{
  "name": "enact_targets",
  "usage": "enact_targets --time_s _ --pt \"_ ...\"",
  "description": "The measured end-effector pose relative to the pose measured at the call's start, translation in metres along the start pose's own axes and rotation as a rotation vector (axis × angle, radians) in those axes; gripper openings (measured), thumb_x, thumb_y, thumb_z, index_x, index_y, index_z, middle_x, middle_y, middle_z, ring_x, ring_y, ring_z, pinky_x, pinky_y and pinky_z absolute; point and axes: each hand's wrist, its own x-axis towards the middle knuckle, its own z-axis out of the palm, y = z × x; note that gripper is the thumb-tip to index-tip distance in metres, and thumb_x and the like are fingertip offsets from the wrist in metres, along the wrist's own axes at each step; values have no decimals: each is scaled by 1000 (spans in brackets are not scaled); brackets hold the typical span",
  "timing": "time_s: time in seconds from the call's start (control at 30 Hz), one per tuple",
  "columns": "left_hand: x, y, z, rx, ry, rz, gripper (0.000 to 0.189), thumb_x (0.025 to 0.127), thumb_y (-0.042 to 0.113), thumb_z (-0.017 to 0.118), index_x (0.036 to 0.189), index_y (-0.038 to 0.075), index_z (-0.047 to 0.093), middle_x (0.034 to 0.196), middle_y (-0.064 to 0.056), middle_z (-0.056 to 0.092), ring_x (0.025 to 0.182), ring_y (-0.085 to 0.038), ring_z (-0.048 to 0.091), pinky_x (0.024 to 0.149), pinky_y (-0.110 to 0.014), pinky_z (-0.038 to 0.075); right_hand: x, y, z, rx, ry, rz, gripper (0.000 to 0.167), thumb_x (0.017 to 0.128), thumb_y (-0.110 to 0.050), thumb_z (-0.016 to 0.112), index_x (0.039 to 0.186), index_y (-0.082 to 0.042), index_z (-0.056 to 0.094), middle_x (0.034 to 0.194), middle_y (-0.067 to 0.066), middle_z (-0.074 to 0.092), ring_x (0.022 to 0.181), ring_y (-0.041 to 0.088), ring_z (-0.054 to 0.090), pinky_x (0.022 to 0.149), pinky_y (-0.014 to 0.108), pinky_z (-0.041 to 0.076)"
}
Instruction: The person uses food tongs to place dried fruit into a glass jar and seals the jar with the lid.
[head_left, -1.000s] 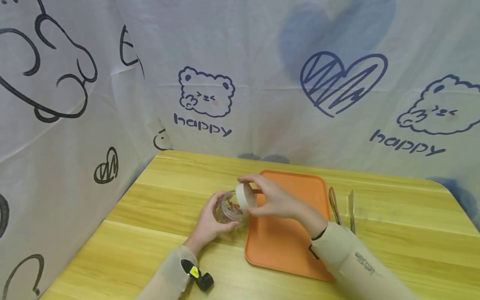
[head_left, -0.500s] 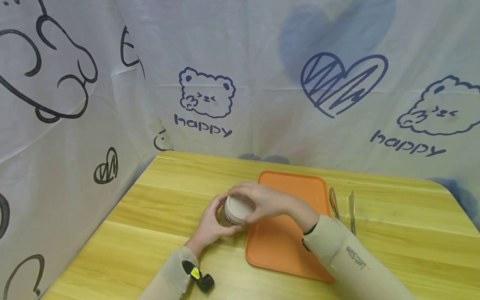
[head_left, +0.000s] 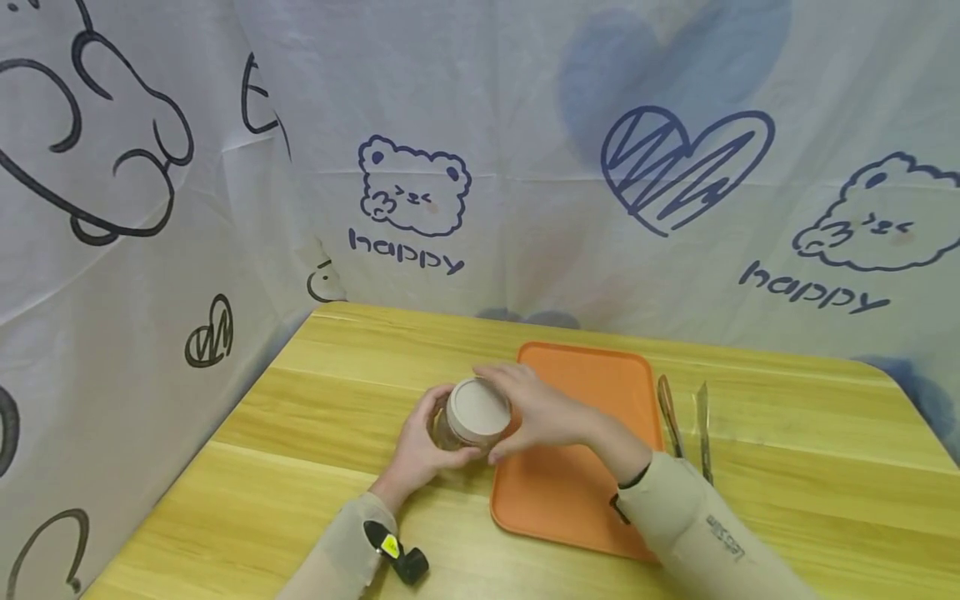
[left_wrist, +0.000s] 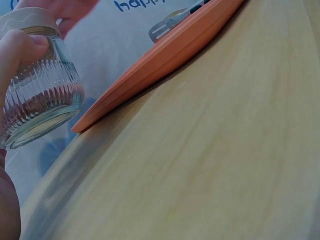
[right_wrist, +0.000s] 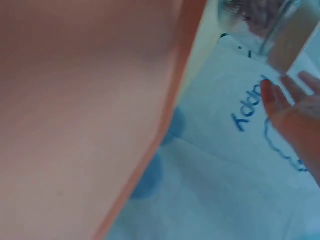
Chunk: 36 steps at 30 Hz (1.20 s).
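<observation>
A ribbed glass jar [left_wrist: 42,95] with reddish-brown bits inside is gripped by my left hand [head_left: 420,443]. The jar is held off the table, and its pale lid [head_left: 480,407] covers the mouth. In the left wrist view, the left thumb [left_wrist: 37,42] lies along the jar's neck. My right hand [head_left: 551,412] is spread beside the lid's right edge, over the tray. From the right wrist view, its fingers [right_wrist: 272,97] look slightly bent and a little apart from the lid.
An orange tray [head_left: 577,508] lies on the wooden table [head_left: 315,467] under the right arm. To its right are a brown-handled utensil [head_left: 667,404] and a thin long item [head_left: 703,425]. Printed cloth [head_left: 525,100] hangs behind the table and on its left side.
The lid was tilted above the open jar; the right hand lowered it onto the mouth, then loosened its fingers and drew slightly right. The left hand stays round the jar.
</observation>
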Motion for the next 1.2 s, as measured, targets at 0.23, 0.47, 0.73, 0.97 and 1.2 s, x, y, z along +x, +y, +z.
enact_targets --time_s 0.23,0.47,0.73,0.97,1.2 --pt "0 0 0 -55 -6 -42 81 63 -9 83 133 -4 43 129 -17 53 123 -30 45 109 -47 28 0 10 4 227 11 -38 90 76 -7 80 148 -2 27 147 11 36 132 24 35 106 46 35" --pt "0 1 0 -67 16 -37 81 62 -12 82 132 -5 42 129 -17 52 123 -22 45 110 -42 28 1 3 16 93 144 77 107 67 -44 84 146 1 29 136 16 42 118 28 42 95 47 42" --pt "-1 2 0 -87 28 -22 81 62 -12 82 132 -7 41 128 -19 52 121 -17 46 108 -34 30 -7 20 12 304 75 29 85 76 -10 81 146 -3 33 140 12 40 124 28 41 101 49 40" --pt "-1 2 0 -83 36 -35 82 63 -13 81 133 -6 40 129 -18 52 120 -17 47 107 -32 31 -5 20 20 304 128 46 92 68 -27 87 136 4 33 118 12 46 102 26 46 85 44 47" --pt "-1 2 0 -96 36 -19 81 62 -14 81 132 -6 41 128 -20 52 119 -18 47 107 -33 32 -8 23 18 320 100 -39 89 77 -10 80 148 -4 27 145 12 35 123 26 42 100 44 42"
